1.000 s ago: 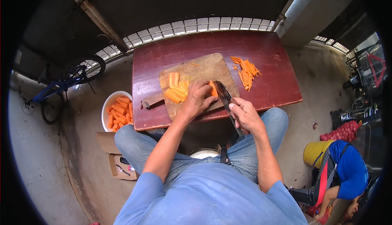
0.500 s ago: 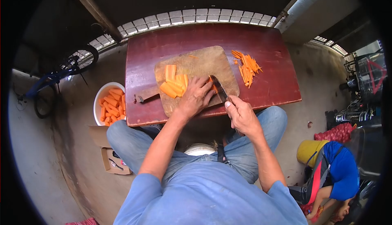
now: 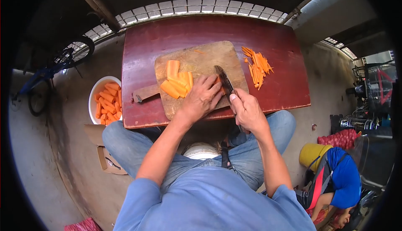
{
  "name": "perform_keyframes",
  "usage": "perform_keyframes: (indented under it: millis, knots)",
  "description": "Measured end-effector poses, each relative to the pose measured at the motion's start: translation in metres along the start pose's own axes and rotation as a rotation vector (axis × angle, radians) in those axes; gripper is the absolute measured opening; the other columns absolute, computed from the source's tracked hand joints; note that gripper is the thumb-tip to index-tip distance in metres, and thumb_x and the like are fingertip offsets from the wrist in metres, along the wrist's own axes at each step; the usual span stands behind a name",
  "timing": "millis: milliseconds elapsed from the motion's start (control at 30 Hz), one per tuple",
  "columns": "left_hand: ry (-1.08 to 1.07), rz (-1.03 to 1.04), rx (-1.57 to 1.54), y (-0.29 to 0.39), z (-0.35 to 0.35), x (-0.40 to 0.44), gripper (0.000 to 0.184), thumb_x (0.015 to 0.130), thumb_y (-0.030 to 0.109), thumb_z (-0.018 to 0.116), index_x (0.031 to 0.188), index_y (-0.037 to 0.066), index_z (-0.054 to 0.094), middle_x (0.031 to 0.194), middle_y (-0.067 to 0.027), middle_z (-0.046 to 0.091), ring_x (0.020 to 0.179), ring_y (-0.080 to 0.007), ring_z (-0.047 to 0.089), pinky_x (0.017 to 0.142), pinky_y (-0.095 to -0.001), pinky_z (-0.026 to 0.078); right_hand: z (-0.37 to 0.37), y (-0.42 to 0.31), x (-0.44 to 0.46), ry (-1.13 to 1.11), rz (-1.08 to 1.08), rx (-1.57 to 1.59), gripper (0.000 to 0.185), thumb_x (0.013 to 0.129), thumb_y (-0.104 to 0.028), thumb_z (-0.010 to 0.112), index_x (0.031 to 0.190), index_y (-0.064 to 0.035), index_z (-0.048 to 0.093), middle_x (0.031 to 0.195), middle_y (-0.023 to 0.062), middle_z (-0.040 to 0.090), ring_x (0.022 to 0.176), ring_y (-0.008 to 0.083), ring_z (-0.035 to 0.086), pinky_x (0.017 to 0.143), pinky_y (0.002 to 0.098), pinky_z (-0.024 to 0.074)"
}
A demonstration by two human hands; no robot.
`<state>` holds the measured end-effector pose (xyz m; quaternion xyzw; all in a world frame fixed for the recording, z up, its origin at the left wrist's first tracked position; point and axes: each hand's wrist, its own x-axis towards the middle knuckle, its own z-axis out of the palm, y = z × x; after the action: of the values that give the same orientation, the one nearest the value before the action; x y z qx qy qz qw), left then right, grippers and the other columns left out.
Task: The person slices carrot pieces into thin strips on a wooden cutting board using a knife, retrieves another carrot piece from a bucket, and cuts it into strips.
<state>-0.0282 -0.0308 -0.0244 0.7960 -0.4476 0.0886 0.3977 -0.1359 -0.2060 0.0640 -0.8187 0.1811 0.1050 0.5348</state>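
On the wooden cutting board [image 3: 209, 55], my left hand [image 3: 202, 98] bends its fingers down over a piece of carrot [image 3: 217, 80], mostly hidden beneath them. My right hand [image 3: 249, 111] is closed round the handle of a knife [image 3: 224, 79]. Its dark blade stands close beside my left fingertips, at the carrot. Left of that hand lie several thick carrot slices [image 3: 178, 84], overlapping on the board. A heap of thin carrot sticks [image 3: 259, 68] rests on the table right of the board.
The red table [image 3: 284, 88] carries what looks like a cleaver [image 3: 146, 93] at the board's left edge. A white bucket of carrots [image 3: 93, 105] and a cardboard box [image 3: 102, 157] stand left. At right, a person in blue [image 3: 345, 174] bends beside a yellow bucket [image 3: 309, 155] and a red net sack [image 3: 339, 139].
The knife blade has turned more upright and shows less of its side. My left hand stays on the carrot. The whole view has shifted slightly.
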Motion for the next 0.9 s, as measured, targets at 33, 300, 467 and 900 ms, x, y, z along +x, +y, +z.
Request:
perform_keyframes:
  millis: [33,300,467,900]
  knots:
    - [0.003,-0.007,-0.006,0.001,0.001,0.001,0.033,0.093,0.013,0.083,0.121,-0.001,0.072,0.132,-0.0192,0.066,0.116,-0.0402,0.064,0.102,-0.0496,0.055,-0.002,-0.004,-0.002,-0.017,0.031,0.076,0.025,0.116,-0.021,0.056,0.112,0.0028,0.063,0.072,0.0153,0.057,0.065,0.0212,0.063,0.063,0.0426,0.0496]
    - [-0.01,-0.051,-0.023,0.001,-0.002,-0.002,0.034,0.092,0.011,0.084,0.12,-0.002,0.072,0.13,-0.0193,0.066,0.116,-0.0403,0.064,0.1,-0.0492,0.054,0.002,0.007,-0.031,0.067,-0.089,-0.014,0.025,0.116,-0.021,0.058,0.114,0.0027,0.064,0.075,0.0166,0.06,0.068,0.0237,0.064,0.066,0.043,0.0496]
    - [-0.003,-0.043,-0.01,0.001,-0.001,-0.002,0.033,0.092,0.011,0.084,0.12,-0.002,0.072,0.13,-0.0186,0.066,0.115,-0.04,0.064,0.1,-0.0486,0.054,0.005,0.01,-0.015,0.041,-0.094,-0.011,0.025,0.117,-0.021,0.056,0.11,0.0025,0.063,0.071,0.0125,0.059,0.058,0.0197,0.06,0.058,0.0399,0.049]
    - [0.021,-0.049,-0.021,-0.001,0.002,-0.004,0.034,0.091,0.01,0.083,0.121,-0.003,0.071,0.128,-0.0194,0.067,0.114,-0.0402,0.064,0.099,-0.0495,0.054,0.004,0.01,-0.014,0.044,-0.1,0.004,0.029,0.118,-0.022,0.054,0.104,0.0016,0.062,0.067,0.0047,0.055,0.05,0.0134,0.054,0.049,0.0361,0.048]
